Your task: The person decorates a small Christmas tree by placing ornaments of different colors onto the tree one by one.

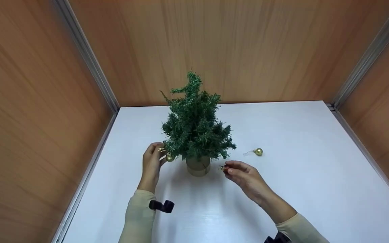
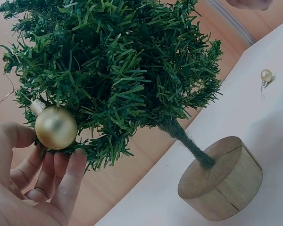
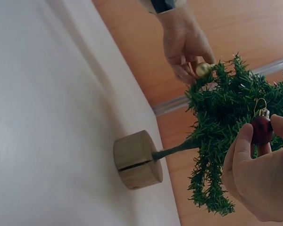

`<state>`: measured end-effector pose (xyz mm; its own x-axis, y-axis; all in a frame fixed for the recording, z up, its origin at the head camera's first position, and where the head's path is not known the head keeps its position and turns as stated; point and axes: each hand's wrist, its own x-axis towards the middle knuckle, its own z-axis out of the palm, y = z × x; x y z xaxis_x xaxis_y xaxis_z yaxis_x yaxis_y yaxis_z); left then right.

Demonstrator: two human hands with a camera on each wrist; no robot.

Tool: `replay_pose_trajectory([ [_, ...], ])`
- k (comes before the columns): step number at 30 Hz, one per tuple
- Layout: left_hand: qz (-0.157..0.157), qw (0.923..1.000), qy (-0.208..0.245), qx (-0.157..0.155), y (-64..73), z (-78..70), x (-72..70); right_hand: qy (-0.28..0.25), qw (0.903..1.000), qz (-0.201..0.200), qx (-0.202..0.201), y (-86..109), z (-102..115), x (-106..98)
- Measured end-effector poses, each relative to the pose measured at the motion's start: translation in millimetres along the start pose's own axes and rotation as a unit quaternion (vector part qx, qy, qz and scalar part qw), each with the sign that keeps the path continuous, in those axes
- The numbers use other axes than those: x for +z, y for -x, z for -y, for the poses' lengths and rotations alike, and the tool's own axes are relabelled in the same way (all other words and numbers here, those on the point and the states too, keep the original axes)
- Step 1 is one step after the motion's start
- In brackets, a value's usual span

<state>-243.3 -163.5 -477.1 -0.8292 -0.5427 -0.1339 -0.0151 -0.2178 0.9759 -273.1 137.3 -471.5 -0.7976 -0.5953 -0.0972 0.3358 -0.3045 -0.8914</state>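
Observation:
A small artificial Christmas tree (image 1: pixel 196 125) stands in a round wooden base (image 2: pixel 221 183). At its lower left branches, my left hand (image 1: pixel 152 161) holds a gold bauble (image 2: pixel 56 127) among curled fingers, the bauble against the green needles. Whether those fingers also grip a branch cannot be seen. My right hand (image 1: pixel 247 177) pinches a dark red bauble (image 3: pixel 262 131) between thumb and fingertips, its gold cap and thread loop pointing away from the fingers. In the head view it is just right of the wooden base, below the lowest branches.
Another gold bauble (image 1: pixel 258 152) with a clear thread lies on the white table (image 1: pixel 299 135), right of the tree. Wood-grain panels (image 1: pixel 248 50) with grey metal edging enclose the table at the back and both sides.

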Motion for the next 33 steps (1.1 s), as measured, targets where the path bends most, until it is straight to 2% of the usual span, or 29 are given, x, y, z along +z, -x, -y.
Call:
replay_pose_trajectory([
  [6, 0.001, 0.9999, 0.013, -0.002, 2.4, 2.9, -3.3, -0.001, 1.0, -0.002, 0.002, 0.5, 0.4, 0.5],
  [9, 0.0, 0.9997, 0.024, 0.012, 2.1, 10.0, -7.8, 0.002, 1.0, 0.0, 0.001, 0.7, 0.0, -0.2],
  [10, 0.007, 0.9989, 0.042, 0.022, 3.4, 12.1, -9.9, 0.002, 1.0, 0.001, 0.001, 0.7, -0.2, -0.6],
  [14, 0.007, 0.9952, 0.08, 0.056, -22.4, 65.4, -32.3, 0.005, 1.0, 0.006, 0.0, 1.1, -0.9, -1.6],
  [16, -0.006, 0.9948, 0.089, 0.05, -24.9, 84.0, -38.3, 0.007, 1.0, 0.006, -0.002, 1.1, -1.1, -1.8],
  [17, -0.021, 0.9957, 0.081, 0.04, -25.0, 92.4, -39.4, 0.008, 0.9999, 0.006, -0.003, 1.0, -1.2, -1.9],
  [19, -0.04, 0.9961, 0.077, 0.015, -6.8, 89.1, -34.3, 0.005, 1.0, 0.005, -0.003, 1.1, -1.4, -1.8],
  [21, -0.056, 0.9952, 0.08, -0.007, 17.1, 78.0, -24.6, 0.005, 1.0, 0.005, -0.003, 1.3, -1.7, -1.8],
  [23, -0.059, 0.994, 0.09, -0.02, 33.8, 72.4, -17.7, 0.004, 1.0, 0.006, -0.002, 1.6, -1.9, -1.7],
  [26, -0.05, 0.9924, 0.105, -0.041, 50.5, 67.7, -7.4, 0.01, 0.9999, 0.007, -0.002, 1.9, -1.9, -1.5],
  [29, -0.02, 0.9915, 0.11, -0.067, 59.7, 68.0, 5.8, 0.016, 0.9998, 0.009, -0.003, 2.2, -1.7, -1.8],
  [33, 0.064, 0.9901, 0.095, -0.081, 70.3, 68.1, 29.3, 0.02, 0.9997, 0.01, -0.003, 2.5, -1.8, -2.1],
])
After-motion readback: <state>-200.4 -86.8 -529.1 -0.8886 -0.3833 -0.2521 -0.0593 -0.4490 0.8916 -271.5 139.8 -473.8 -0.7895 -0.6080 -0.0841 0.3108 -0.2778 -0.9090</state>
